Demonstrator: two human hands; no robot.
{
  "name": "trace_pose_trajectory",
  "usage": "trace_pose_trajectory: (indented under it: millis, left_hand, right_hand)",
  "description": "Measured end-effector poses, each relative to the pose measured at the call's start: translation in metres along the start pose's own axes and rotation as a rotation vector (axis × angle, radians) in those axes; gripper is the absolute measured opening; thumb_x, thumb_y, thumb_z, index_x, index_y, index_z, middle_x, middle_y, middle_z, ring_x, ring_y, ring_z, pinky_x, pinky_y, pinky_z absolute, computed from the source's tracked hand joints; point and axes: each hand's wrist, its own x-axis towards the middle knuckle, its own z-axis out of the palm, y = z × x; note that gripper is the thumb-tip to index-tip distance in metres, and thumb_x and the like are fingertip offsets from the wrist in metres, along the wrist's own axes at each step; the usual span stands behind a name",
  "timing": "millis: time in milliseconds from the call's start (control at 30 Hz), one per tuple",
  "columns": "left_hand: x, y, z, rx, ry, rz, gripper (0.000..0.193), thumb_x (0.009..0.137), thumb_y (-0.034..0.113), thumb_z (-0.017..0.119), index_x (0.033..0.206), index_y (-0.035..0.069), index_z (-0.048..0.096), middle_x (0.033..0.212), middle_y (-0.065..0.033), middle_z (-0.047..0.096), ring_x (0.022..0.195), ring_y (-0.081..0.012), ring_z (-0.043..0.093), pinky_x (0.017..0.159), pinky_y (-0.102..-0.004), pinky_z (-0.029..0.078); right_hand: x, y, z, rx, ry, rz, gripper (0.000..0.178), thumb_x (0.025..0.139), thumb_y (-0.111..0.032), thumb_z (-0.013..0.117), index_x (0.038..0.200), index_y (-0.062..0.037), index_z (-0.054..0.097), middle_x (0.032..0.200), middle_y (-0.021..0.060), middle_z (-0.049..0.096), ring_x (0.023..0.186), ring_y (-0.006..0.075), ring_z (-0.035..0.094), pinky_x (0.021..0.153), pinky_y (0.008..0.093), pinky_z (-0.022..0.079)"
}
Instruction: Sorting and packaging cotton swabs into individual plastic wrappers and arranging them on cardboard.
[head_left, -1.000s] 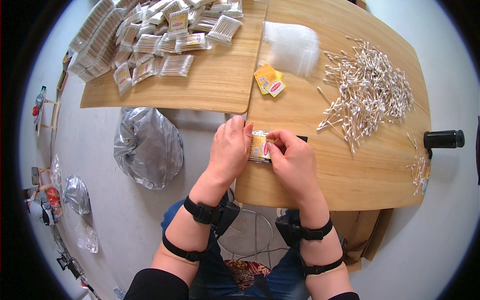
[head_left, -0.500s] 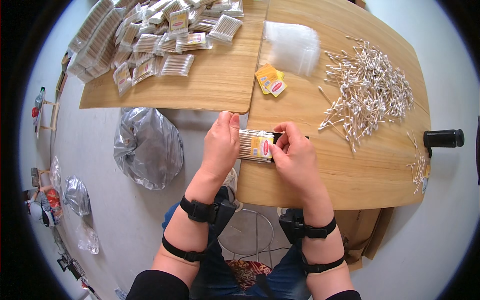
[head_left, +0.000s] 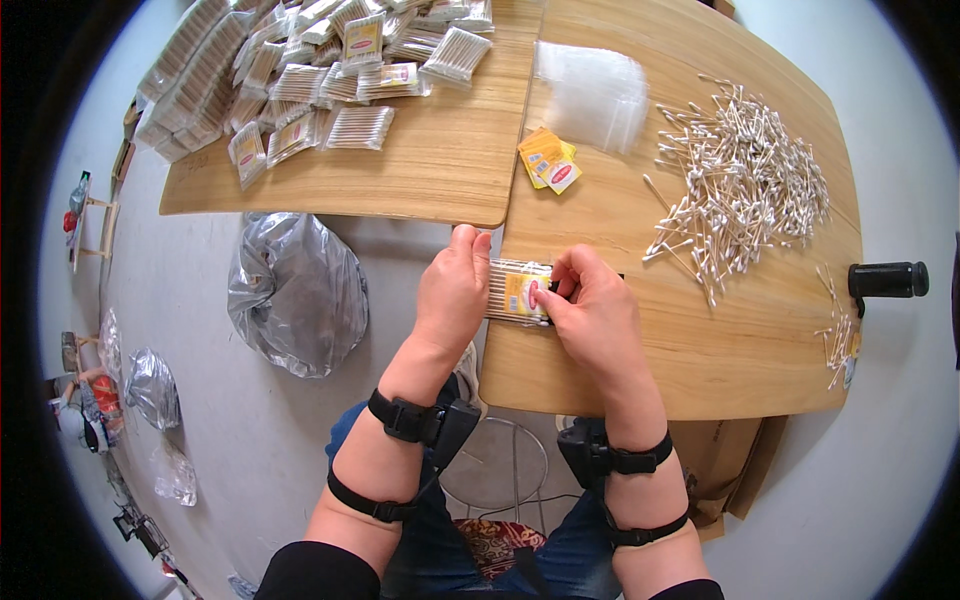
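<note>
My left hand (head_left: 452, 285) is closed on the left end of a clear packet of cotton swabs (head_left: 504, 291) at the near edge of the right-hand table. A yellow card (head_left: 516, 294) lies over the swabs inside it. My right hand (head_left: 600, 310) pinches the packet's right end, thumb on the card side. A small bit of something black shows beside the right fingers; most of it is hidden. Just beyond the hands lie several loose yellow cards (head_left: 550, 162), and behind these a stack of clear plastic bags (head_left: 592, 92).
Loose cotton swabs (head_left: 745, 185) form a heap at the right, with a few more by a black handle (head_left: 888, 279) at the table edge. Filled packets (head_left: 360, 128) pile up on the left table (head_left: 430, 185). A grey plastic-wrapped bundle (head_left: 295, 295) stands on the floor.
The black piece at the packet's right end shows less now, and my right fingers sit closer over that end. My left hand and the packet have shifted slightly right in the picture.
</note>
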Motion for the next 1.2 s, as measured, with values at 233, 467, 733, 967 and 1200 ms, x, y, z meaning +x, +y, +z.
trace_pose_trajectory:
  millis: [233,467,733,967,1200]
  left_hand:
    - [0.0,-0.004,0.002,-0.013,0.007,0.006,0.025,0.11,0.028,0.044,0.102,0.005,0.051,0.078,-0.0256,0.066,0.076,-0.0492,0.063,0.064,-0.0567,0.048]
    - [0.0,-0.002,0.003,-0.019,0.019,0.015,0.024,0.109,0.027,0.045,0.103,0.004,0.05,0.079,-0.0254,0.066,0.077,-0.0484,0.063,0.064,-0.0565,0.048]
    - [0.0,-0.001,0.008,-0.005,0.045,0.045,0.024,0.109,0.026,0.046,0.102,0.004,0.05,0.079,-0.0241,0.066,0.075,-0.0473,0.063,0.063,-0.0558,0.048]
    - [-0.001,0.0,0.002,0.154,0.071,0.068,0.023,0.11,0.028,0.044,0.103,0.006,0.049,0.073,-0.023,0.066,0.069,-0.0469,0.064,0.058,-0.0557,0.049]
    - [0.001,0.003,0.001,0.172,0.019,0.032,0.025,0.109,0.028,0.045,0.102,0.005,0.051,0.08,-0.0248,0.065,0.077,-0.0479,0.064,0.066,-0.0581,0.049]
  right_hand:
    - [-0.003,-0.009,0.004,-0.127,-0.025,0.031,0.029,0.08,-0.017,0.08,0.092,-0.0063,0.056,0.087,0.0119,0.064,0.081,0.0341,0.066,0.069,0.0448,0.051]
    - [-0.005,-0.014,0.009,-0.213,-0.009,0.006,0.033,0.082,-0.019,0.079,0.098,-0.0068,0.053,0.094,0.0135,0.063,0.086,0.0366,0.066,0.072,0.0471,0.052]
    - [-0.006,-0.014,0.011,-0.257,0.042,-0.056,0.033,0.082,-0.02,0.079,0.097,-0.0063,0.053,0.091,0.0141,0.062,0.084,0.0362,0.066,0.071,0.0465,0.052]
    - [-0.004,-0.009,-0.002,-0.024,-0.064,0.017,0.032,0.082,-0.019,0.078,0.1,-0.0057,0.055,0.09,0.0139,0.062,0.081,0.0361,0.065,0.07,0.0459,0.052]
    - [-0.009,0.003,0.004,-0.077,0.05,-0.146,0.026,0.084,-0.012,0.075,0.1,-0.0052,0.056,0.089,0.0141,0.062,0.081,0.0345,0.065,0.069,0.0451,0.051]
